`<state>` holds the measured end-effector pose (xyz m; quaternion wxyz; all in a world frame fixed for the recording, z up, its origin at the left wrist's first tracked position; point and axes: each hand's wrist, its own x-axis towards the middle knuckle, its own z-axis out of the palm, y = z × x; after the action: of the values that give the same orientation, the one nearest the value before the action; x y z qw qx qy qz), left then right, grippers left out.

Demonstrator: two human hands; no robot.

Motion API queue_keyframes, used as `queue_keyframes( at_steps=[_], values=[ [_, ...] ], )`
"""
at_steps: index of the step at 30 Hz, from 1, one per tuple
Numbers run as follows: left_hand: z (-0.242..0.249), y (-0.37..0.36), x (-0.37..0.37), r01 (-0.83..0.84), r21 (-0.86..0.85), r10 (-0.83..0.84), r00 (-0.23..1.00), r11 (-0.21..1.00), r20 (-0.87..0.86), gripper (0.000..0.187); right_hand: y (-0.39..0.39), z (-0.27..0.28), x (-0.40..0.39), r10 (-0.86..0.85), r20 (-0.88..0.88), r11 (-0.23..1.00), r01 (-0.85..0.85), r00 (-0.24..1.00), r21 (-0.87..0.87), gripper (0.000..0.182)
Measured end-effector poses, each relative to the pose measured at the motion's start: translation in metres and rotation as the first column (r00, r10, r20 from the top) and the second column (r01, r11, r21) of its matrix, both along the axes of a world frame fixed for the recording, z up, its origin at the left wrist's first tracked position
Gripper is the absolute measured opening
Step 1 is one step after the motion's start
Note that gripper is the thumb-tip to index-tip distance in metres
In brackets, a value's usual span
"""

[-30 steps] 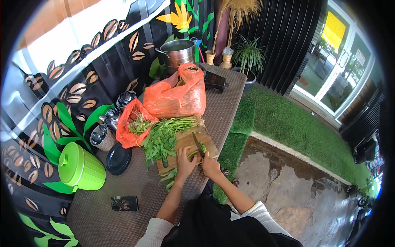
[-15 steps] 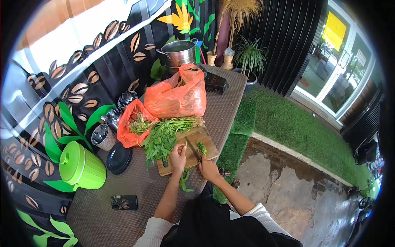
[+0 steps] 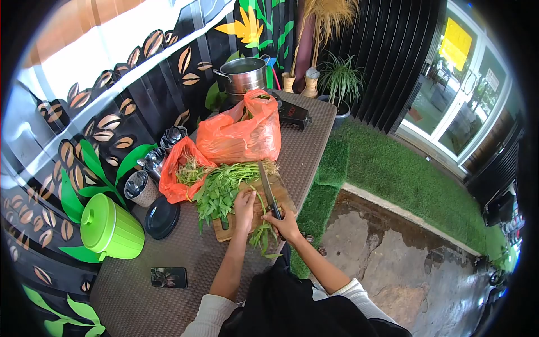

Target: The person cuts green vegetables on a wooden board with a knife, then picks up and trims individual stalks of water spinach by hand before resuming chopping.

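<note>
My right hand [image 3: 286,226] is closed round the dark handle of a knife [image 3: 266,182], whose blade points up and away over the wooden chopping board [image 3: 287,197]. A leafy green sprig [image 3: 260,238] hangs below the same hand, by its thumb and fingers. Its thin stem runs up to my left hand [image 3: 243,209], which is pinched on it over the board. Against the board's far left side lies a heap of leafy greens [image 3: 216,197], stems toward the right. The knife and right hand mostly hide the chopped green bits on the board.
Behind the greens stand a large orange plastic bag [image 3: 238,135] and a smaller one [image 3: 177,182]. A steel pot [image 3: 242,76] is at the back. Cutlery cups [image 3: 140,188], a black lid-like dish [image 3: 163,218], a green lidded bucket [image 3: 115,233] and a phone [image 3: 169,277] are on the left.
The knife has lifted off the board and swung upright, its tip now farther away. The sprig has come up from the board's near edge to between my hands.
</note>
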<state>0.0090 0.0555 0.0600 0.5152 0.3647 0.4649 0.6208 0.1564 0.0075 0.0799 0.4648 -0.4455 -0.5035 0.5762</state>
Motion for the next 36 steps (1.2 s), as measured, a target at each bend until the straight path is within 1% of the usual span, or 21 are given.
queue_keyframes(
  at_steps=[1,3,4,6,7,11,13,17,19,20,22,23,24,26,27,28,30,32,34,35,36],
  values=[
    [0.003,-0.002,0.001,-0.001,0.0,0.001,1.0,1.0,0.0,0.023,0.0,0.001,0.0,0.001,0.0,1.0,-0.001,1.0,0.0,0.029],
    [0.01,-0.01,0.003,0.047,-0.026,-0.043,0.99,0.999,0.138,0.027,0.003,0.007,0.001,-0.07,0.021,0.998,0.07,0.997,-0.003,0.029],
    [0.016,-0.016,0.002,0.046,-0.025,-0.042,0.99,0.999,0.138,0.027,0.004,0.009,0.002,-0.069,0.021,0.998,0.07,0.997,-0.002,0.029],
    [0.023,-0.026,-0.001,0.25,-0.159,-0.246,0.968,0.955,0.043,0.029,0.008,0.013,0.006,-0.08,0.029,0.997,0.08,0.996,0.007,0.029],
    [0.016,-0.026,-0.002,0.288,-0.136,-0.291,0.957,0.948,-0.004,0.027,0.011,0.013,0.008,-0.082,0.058,0.997,0.081,0.995,0.018,0.028],
    [0.018,-0.028,0.0,0.276,-0.116,-0.282,0.958,0.954,-0.043,0.027,0.015,0.014,0.009,-0.057,0.032,0.998,0.056,0.998,0.03,0.028],
    [0.019,-0.027,0.0,0.342,-0.109,-0.337,0.939,0.933,0.059,0.024,0.014,0.017,0.009,-0.08,0.023,0.997,0.08,0.996,0.021,0.029],
    [0.017,-0.026,0.002,0.34,-0.139,-0.343,0.939,0.93,-0.001,0.021,0.015,0.011,0.009,-0.06,0.023,0.997,0.058,0.998,0.049,0.028],
    [0.018,-0.027,0.006,0.201,-0.062,-0.199,0.979,0.978,0.045,0.018,0.014,0.014,0.007,-0.142,0.094,0.986,0.132,0.985,0.104,0.024],
    [0.018,-0.026,0.005,0.2,-0.063,-0.198,0.979,0.978,0.045,0.018,0.013,0.015,0.006,-0.141,0.094,0.986,0.131,0.986,0.103,0.024],
    [0.014,-0.023,0.003,0.075,-0.047,-0.07,0.993,0.996,0.099,0.016,0.008,0.026,0.005,-0.246,0.0,0.967,0.246,0.969,0.059,0.027],
    [0.013,-0.022,0.001,0.075,-0.046,-0.07,0.993,0.996,0.098,0.016,0.009,0.022,0.008,-0.214,-0.139,0.976,0.219,0.967,0.02,0.032],
    [0.014,-0.021,0.0,0.045,-0.032,-0.041,0.99,0.998,0.131,0.016,0.008,0.021,0.011,-0.214,-0.139,0.976,0.218,0.967,0.021,0.032],
    [0.015,-0.02,-0.001,0.011,-0.019,-0.008,0.986,1.0,0.166,0.015,0.005,0.018,0.016,-0.102,-0.253,0.987,0.129,0.962,0.092,0.031],
    [0.017,-0.021,-0.001,0.033,-0.023,-0.027,0.972,0.999,0.234,0.016,0.001,0.021,0.016,-0.071,-0.195,0.993,0.088,0.978,0.078,0.026],
    [0.019,-0.021,-0.001,0.056,-0.025,-0.045,0.952,0.998,0.302,0.016,-0.003,0.024,0.015,-0.069,-0.195,0.993,0.086,0.978,0.08,0.026],
    [0.025,-0.022,0.002,0.037,-0.048,-0.024,0.968,0.998,0.251,0.016,-0.009,0.025,0.009,0.03,-0.029,0.98,-0.024,0.999,0.197,0.028],
    [0.027,-0.022,0.002,0.019,-0.07,-0.005,0.98,0.997,0.198,0.017,-0.013,0.018,0.002,0.058,-0.022,0.983,-0.053,0.998,0.175,0.026],
    [0.018,-0.019,-0.001,0.09,-0.069,-0.074,0.974,0.993,0.212,0.021,-0.015,0.022,-0.007,0.079,-0.016,0.969,-0.073,0.997,0.238,0.029],
    [0.014,-0.018,-0.002,0.09,-0.069,-0.074,0.975,0.994,0.211,0.021,-0.02,0.026,-0.002,0.096,0.046,0.985,-0.101,0.994,0.139,0.03],
    [0.014,-0.018,-0.001,0.092,-0.065,-0.074,0.969,0.994,0.235,0.022,-0.02,0.023,-0.002,0.097,0.045,0.985,-0.102,0.994,0.14,0.03]
  ],
)
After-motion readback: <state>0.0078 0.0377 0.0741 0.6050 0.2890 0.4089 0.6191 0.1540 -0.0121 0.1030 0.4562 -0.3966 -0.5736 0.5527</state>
